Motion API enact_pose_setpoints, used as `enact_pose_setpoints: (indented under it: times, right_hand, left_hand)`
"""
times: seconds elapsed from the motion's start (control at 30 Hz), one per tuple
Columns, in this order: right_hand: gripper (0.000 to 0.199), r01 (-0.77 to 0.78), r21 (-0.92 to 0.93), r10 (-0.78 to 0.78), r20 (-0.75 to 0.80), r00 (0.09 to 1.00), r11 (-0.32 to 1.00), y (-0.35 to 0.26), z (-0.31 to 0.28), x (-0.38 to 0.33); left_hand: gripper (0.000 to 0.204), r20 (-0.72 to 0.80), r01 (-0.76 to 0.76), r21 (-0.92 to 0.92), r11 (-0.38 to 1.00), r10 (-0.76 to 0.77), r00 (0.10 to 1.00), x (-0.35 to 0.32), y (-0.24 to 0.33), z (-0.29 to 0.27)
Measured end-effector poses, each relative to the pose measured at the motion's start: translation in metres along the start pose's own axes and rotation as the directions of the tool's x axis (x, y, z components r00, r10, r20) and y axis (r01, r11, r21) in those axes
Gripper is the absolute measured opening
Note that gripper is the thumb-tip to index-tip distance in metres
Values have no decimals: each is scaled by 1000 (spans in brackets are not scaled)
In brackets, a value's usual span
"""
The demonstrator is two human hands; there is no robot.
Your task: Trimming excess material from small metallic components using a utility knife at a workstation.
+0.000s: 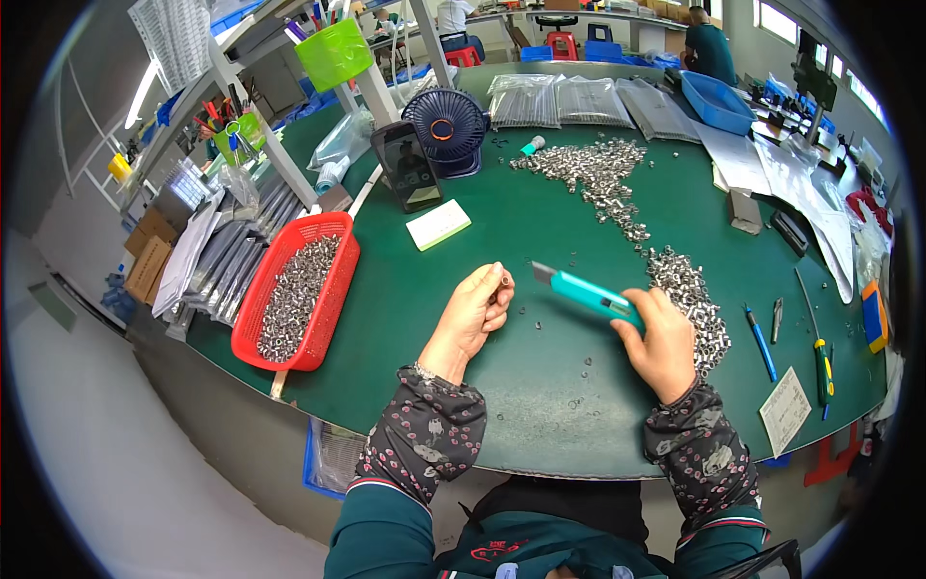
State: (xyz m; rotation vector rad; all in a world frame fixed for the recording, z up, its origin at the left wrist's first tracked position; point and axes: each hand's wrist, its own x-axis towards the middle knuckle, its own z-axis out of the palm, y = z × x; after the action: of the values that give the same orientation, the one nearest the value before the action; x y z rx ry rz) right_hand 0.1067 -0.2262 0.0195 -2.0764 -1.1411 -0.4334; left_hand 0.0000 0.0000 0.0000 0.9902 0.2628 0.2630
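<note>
My left hand (pixel 473 314) pinches a small metal ring part (pixel 503 278) between thumb and fingertips above the green table (pixel 540 405). My right hand (pixel 664 343) grips a teal utility knife (pixel 584 291), its blade end pointing left toward the small part. A heap of small metal parts (pixel 690 299) lies just right of my right hand. It trails back into a larger scatter of the same parts (pixel 598 169) farther away.
A red basket (pixel 340 289) filled with metal parts sits at the left edge. Behind it stand a phone (pixel 407 166), a small dark fan (pixel 446 127) and a white pad (pixel 438 224). Screwdrivers (pixel 820 347), a blue pen (pixel 759 340) and a paper slip (pixel 785 410) lie at right. Another person (pixel 709 43) works at the back.
</note>
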Motion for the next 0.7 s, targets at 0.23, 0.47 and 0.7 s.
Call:
enact_pose_setpoints:
  times: [0.23, 0.47, 0.7]
  right_hand:
    - [24, -92, 211, 88, 28, 996, 973, -2, 3, 4]
    - [23, -123, 330, 75, 155, 985, 936, 2, 3, 2]
    - [23, -167, 338, 93, 223, 970, 926, 0, -1, 3]
  left_hand:
    - [12, 6, -101, -33, 994, 101, 995, 0, 6, 5]
    - [9, -3, -118, -25, 993, 118, 993, -1, 1, 5]
    - [10, 24, -142, -14, 990, 142, 990, 1, -1, 5]
